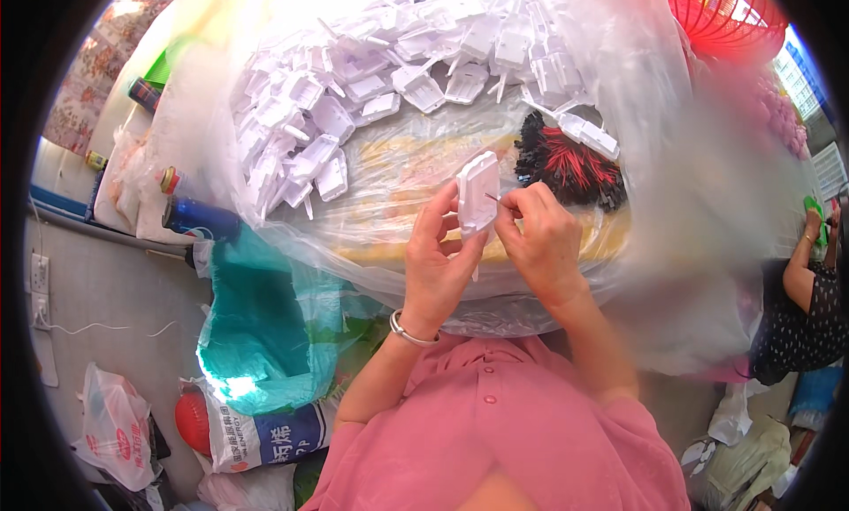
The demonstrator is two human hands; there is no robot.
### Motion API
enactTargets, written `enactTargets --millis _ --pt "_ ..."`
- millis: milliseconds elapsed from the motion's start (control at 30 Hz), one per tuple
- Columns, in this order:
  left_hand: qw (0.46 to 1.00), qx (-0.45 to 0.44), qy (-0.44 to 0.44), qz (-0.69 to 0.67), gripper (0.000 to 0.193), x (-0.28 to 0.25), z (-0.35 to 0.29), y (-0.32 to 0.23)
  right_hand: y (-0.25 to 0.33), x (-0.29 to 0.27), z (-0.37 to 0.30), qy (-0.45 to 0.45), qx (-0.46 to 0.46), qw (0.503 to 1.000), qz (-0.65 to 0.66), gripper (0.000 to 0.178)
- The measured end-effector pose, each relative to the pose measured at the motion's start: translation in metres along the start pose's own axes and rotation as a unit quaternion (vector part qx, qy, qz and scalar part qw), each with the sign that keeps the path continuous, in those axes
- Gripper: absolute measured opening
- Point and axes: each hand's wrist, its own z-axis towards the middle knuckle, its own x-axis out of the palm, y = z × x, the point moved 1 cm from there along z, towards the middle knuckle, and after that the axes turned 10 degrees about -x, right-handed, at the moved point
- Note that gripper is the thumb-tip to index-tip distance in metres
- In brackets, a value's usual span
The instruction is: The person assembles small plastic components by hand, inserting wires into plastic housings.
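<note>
The left hand (435,259) is holding a white plastic tray piece (478,193), with the thumb on one side and the fingers on the other. The piece is tipped up on its end, right between the two hands. It has a raised rim, and its hollow side can be seen. The right hand (541,235) is beside it, with its thumb and finger pinched together on a thin dark bit (493,197) that reaches to the hollow side. What the bit is, I cannot tell, because it is too small.

Just past the right hand is a bunch of black and red wires (570,162). One loose white piece (588,134) lies right by the wires, a little farther from that hand. Past the left hand, and off to its left, is a big heap of white plastic pieces (371,64). Many have thin stems. Under the heap and the wires is a clear plastic sheet (402,179).

A silver bracelet (413,331) is on the left wrist. To the left of that hand, and lower down, hangs a teal bag (256,330). Farther left is a blue can (199,217). Well to the right of the right hand is another person (800,321), holding something green (817,219).
</note>
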Motion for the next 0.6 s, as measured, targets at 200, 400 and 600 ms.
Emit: enactTargets --millis 200,400,600 --pt "1.000 0.011 -0.001 0.001 0.063 0.0010 0.0004 0.0020 0.0031 -0.0016 0.0018 0.010 0.002 1.000 0.009 0.009" --pt "1.000 0.012 -0.004 0.005 0.062 0.0000 -0.0008 0.0041 0.0033 -0.0023 0.0025 0.034 0.031 0.998 0.030 0.007" --pt "0.998 0.046 -0.006 0.042 0.060 0.0017 -0.0006 0.0028 0.0015 -0.0005 0.0056 0.022 0.050 0.998 0.043 0.007"
